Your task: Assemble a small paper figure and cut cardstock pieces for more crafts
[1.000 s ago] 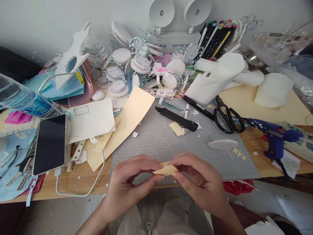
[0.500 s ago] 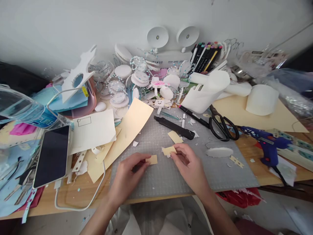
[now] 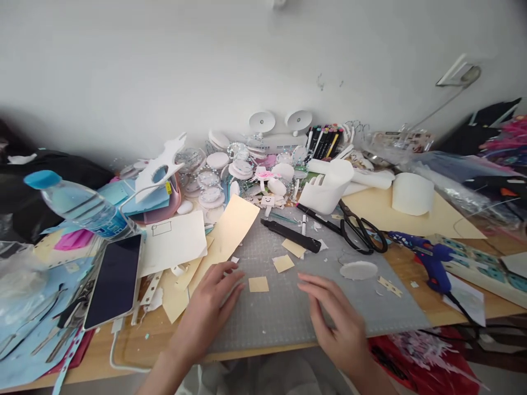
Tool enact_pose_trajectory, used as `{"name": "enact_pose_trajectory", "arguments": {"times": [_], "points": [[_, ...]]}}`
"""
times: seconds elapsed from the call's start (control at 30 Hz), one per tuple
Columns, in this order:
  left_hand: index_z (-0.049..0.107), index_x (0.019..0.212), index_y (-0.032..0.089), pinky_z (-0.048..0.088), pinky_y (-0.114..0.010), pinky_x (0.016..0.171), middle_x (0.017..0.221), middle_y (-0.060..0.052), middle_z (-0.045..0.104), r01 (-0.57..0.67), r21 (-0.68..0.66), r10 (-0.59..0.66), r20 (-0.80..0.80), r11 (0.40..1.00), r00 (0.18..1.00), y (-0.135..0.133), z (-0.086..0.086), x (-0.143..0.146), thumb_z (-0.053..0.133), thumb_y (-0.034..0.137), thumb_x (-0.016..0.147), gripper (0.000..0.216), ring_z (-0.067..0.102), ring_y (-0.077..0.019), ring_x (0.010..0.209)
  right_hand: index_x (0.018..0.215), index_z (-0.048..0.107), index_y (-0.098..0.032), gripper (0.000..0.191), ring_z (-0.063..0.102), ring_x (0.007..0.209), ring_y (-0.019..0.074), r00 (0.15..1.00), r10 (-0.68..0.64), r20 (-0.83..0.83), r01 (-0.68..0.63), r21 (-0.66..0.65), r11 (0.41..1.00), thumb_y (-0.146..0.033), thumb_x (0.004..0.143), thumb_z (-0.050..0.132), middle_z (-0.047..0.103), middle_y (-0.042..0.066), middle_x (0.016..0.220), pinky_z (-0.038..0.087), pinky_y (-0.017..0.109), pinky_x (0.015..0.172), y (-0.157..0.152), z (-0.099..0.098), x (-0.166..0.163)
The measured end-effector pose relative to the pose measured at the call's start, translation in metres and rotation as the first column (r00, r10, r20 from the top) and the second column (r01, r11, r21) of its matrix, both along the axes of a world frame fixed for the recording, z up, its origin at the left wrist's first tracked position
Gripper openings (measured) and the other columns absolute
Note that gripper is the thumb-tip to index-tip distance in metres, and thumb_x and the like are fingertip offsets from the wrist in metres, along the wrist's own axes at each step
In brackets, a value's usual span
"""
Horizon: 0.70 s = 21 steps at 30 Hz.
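My left hand (image 3: 216, 293) is open over the grey cutting mat (image 3: 284, 323), just left of a small cream paper square (image 3: 258, 284). My right hand (image 3: 335, 310) hovers to the right with its fingers apart and nothing in them. Between and above the hands lies a second cream paper piece (image 3: 284, 263), set at a slant. Behind it a third cream piece (image 3: 293, 248) is partly under a black utility knife (image 3: 291, 235). A long cream paper strip (image 3: 230, 225) reaches across the mat's left edge.
Black scissors (image 3: 362, 227), a marker (image 3: 319, 218) and a blue glue gun (image 3: 432, 260) lie to the right. On the left are a phone (image 3: 113, 280), a white sketched sheet (image 3: 177, 241) and a water bottle (image 3: 82, 208). White discs and beaded wire crowd the back.
Both hands have let go of the small cream paper pieces and drawn apart, leaving them flat on the mat. The view has tilted up, showing more wall.
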<state>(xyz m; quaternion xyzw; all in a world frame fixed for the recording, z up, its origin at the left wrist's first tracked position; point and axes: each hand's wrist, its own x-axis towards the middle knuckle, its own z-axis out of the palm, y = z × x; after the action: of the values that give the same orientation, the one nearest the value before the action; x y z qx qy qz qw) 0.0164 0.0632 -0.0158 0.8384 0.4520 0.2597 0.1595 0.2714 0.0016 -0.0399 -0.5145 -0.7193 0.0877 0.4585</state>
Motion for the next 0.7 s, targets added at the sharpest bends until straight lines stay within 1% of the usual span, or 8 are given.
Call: {"name": "enact_pose_trajectory", "arguments": {"times": [0.07,0.17,0.27,0.33,0.43,0.5,0.6,0.7], "points": [[0.067,0.113,0.025,0.055,-0.036,0.085,0.112,-0.010,0.065,-0.038,0.053,0.039,-0.018,0.998,0.999,0.002,0.007,-0.014,0.050,0.026,0.095,0.025,0.065,-0.0235,0.102,0.115,0.062,-0.031,0.040,0.067,0.100,0.0257,0.999,-0.047,0.017,0.046,0.065,0.997,-0.006,0.086,0.050,0.068,0.008,0.109,0.058,0.042,0.083,-0.003,0.021,0.018],[0.067,0.111,0.025,0.055,-0.037,0.086,0.113,-0.009,0.065,-0.099,0.109,0.104,-0.043,0.989,0.994,0.002,0.011,-0.031,0.050,0.027,0.096,0.023,0.065,-0.0242,0.103,0.100,0.064,-0.033,0.028,0.066,0.093,0.0282,0.969,-0.248,-0.017,0.247,0.175,0.953,-0.012,0.084,0.057,0.068,0.007,0.100,0.054,0.048,0.085,0.015,0.062,0.051],[0.067,0.111,0.025,0.054,-0.036,0.087,0.113,-0.009,0.065,-0.107,0.124,0.111,-0.031,0.986,0.993,-0.002,0.010,-0.039,0.050,0.026,0.095,0.023,0.064,-0.0242,0.105,0.105,0.063,-0.026,0.023,0.065,0.092,0.0249,0.922,-0.384,0.046,0.361,0.249,0.898,-0.015,0.084,0.060,0.067,0.010,0.102,0.053,0.042,0.085,0.063,0.097,0.083],[0.067,0.110,0.024,0.055,-0.035,0.085,0.112,-0.010,0.065,-0.092,0.122,0.093,-0.006,0.988,0.996,-0.007,0.008,-0.038,0.051,0.025,0.095,0.022,0.065,-0.0240,0.104,0.115,0.061,-0.017,0.031,0.057,0.115,0.0264,0.892,-0.394,0.222,0.359,0.182,0.916,-0.019,0.084,0.062,0.061,0.017,0.119,0.048,0.038,0.094,0.104,0.111,0.098],[0.066,0.111,0.024,0.056,-0.033,0.084,0.111,-0.010,0.066,-0.076,0.097,0.073,0.035,0.992,0.997,-0.016,0.004,-0.034,0.051,0.024,0.095,0.022,0.066,-0.0235,0.103,0.121,0.060,-0.012,0.053,0.043,0.133,0.0366,0.877,-0.359,0.321,0.351,0.083,0.933,-0.030,0.074,0.076,0.052,0.023,0.134,0.035,0.046,0.105,0.161,0.114,0.108],[0.066,0.110,0.024,0.056,-0.032,0.085,0.112,-0.011,0.066,-0.063,0.073,0.059,0.055,0.995,0.997,-0.022,0.004,-0.031,0.051,0.023,0.094,0.022,0.066,-0.0237,0.105,0.115,0.062,-0.008,0.055,0.050,0.126,0.0374,0.875,-0.344,0.341,0.363,0.007,0.932,-0.041,0.074,0.075,0.059,0.024,0.125,0.038,0.045,0.098,0.187,0.107,0.109],[0.067,0.110,0.026,0.056,-0.032,0.087,0.112,-0.011,0.067,-0.035,0.059,0.030,0.072,0.998,0.997,-0.027,0.004,-0.029,0.051,0.021,0.094,0.023,0.066,-0.0241,0.106,0.105,0.063,-0.006,0.058,0.065,0.102,0.0297,0.877,-0.357,0.323,0.399,-0.073,0.914,-0.056,0.076,0.062,0.068,0.018,0.104,0.045,0.036,0.078,0.205,0.098,0.108],[0.067,0.111,0.027,0.056,-0.032,0.087,0.112,-0.010,0.068,-0.001,0.054,-0.003,0.078,0.999,0.997,-0.027,0.007,-0.030,0.052,0.017,0.093,0.026,0.066,-0.0238,0.106,0.105,0.064,-0.006,0.062,0.068,0.091,0.0263,0.867,-0.423,0.265,0.455,-0.071,0.888,-0.058,0.071,0.062,0.070,0.014,0.097,0.044,0.034,0.068,0.200,0.104,0.111]]}}
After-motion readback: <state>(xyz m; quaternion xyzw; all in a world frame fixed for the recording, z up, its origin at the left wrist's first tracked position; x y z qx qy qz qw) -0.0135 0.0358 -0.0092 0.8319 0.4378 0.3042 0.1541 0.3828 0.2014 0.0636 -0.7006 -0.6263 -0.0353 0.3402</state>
